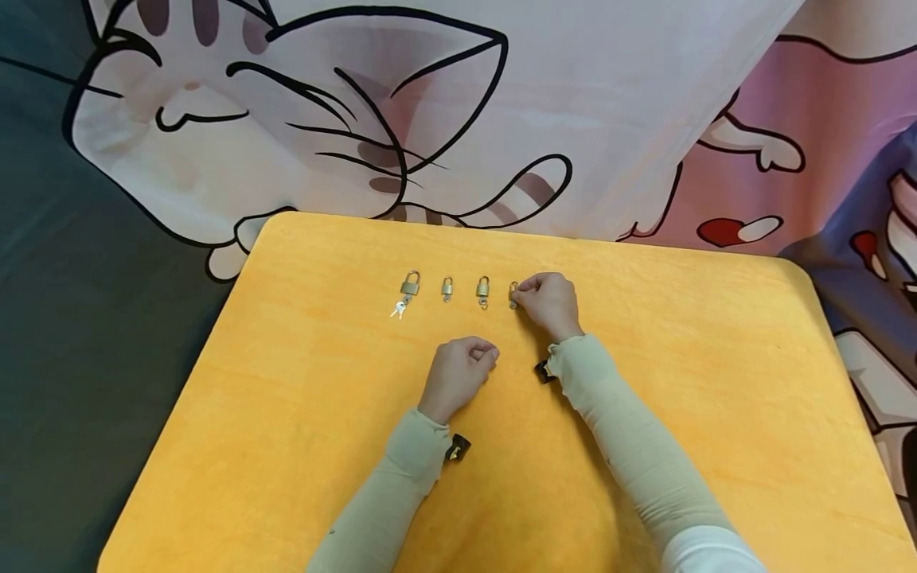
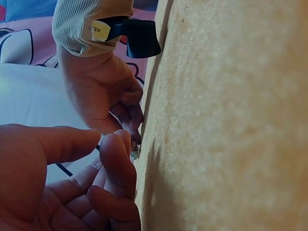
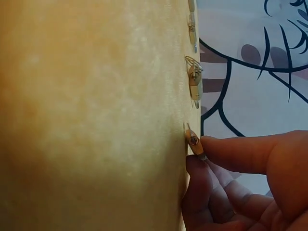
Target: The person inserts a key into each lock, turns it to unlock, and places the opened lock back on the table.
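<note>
Four brass padlocks would be several; they lie in a row on the yellow table (image 1: 301, 382). At the row's right end, my right hand (image 1: 550, 304) pinches a small padlock (image 3: 194, 140) between thumb and forefinger, at the tabletop. Left of it lie a medium padlock (image 1: 483, 288), a small padlock (image 1: 447, 288) and a larger padlock (image 1: 410, 286) with two silver keys (image 1: 399, 309) at its lower end. Nearer the body, my left hand (image 1: 458, 372) hovers with loosely curled fingers and holds nothing; its thumb is close to the forefinger in the left wrist view.
A cloth with a cartoon cat print (image 1: 444, 103) hangs behind the table's far edge. To the left of the table is a dark green surface (image 1: 107, 358). Each wrist bears a black camera mount, such as the left one (image 1: 458, 447).
</note>
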`<state>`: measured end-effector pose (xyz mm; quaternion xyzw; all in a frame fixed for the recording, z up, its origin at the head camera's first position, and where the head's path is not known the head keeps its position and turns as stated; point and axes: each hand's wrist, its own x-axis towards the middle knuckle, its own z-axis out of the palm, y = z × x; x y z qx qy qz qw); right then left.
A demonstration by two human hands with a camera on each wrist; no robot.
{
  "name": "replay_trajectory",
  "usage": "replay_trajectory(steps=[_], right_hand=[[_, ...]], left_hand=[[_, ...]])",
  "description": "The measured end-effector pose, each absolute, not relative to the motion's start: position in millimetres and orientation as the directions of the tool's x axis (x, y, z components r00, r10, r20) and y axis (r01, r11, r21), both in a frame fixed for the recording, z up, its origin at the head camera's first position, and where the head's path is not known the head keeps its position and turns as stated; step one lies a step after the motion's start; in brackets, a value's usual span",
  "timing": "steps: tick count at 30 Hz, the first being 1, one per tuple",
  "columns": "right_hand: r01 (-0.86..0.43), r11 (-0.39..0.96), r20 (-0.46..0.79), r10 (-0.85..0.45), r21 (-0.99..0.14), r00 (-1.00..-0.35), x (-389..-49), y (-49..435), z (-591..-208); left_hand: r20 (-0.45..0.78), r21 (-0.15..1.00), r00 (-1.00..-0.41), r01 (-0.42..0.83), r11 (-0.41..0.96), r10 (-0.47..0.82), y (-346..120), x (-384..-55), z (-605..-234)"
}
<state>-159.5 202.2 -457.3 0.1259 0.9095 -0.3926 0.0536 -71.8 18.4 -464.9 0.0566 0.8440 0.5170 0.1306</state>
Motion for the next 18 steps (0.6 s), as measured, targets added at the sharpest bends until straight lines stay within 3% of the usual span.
replay_trajectory(steps=[8,14,18], right_hand=[[0.265,0.724,-0.178,0.195,-0.637,-0.964,-159.6,203.0,-457.5],[0.191,0.78,-0.106,0.159,-0.596,-0.982,-154.0,206.9,-452.4],[0.123,0.797,-0.06,0.108,-0.592,-0.992,-142.6,210.3,-446.5]], left_hand=[[-0.158,0.877,-0.962,-0.032,0.48,0.223,16.0,-73.9,-463.6],[-0.186,0.855,-0.963,-0.06,0.515,0.197,10.2,-78.8,-457.6],[-0.116,0.835,-0.979,-0.005,0.551,0.166,5.8,-84.2,-453.9]])
